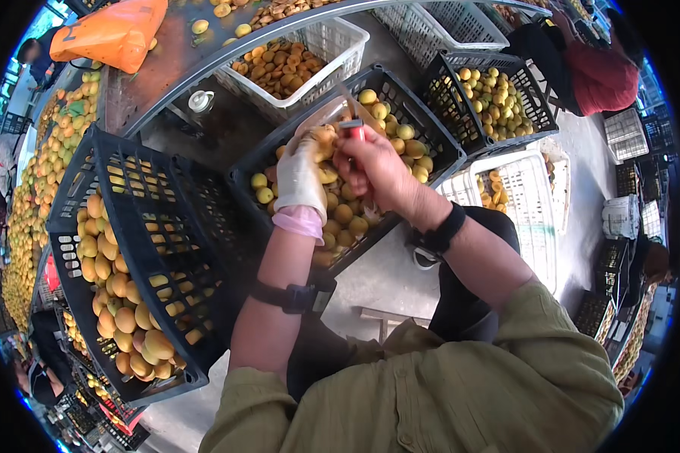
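While the gloved left hand (301, 175) cups an apricot (325, 138), the right hand (375, 167) grips a red-handled knife (353, 130). Both hover over a black crate (446, 155) of apricots.

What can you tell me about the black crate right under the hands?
The black crate is a plastic box with lattice walls full of small holes. It is tilted and open at the top, partly filled with small yellow-orange fruit. It sits on the grey floor between a white crate and another black crate. The gloved left hand and bare right hand hover over it, working on one fruit.
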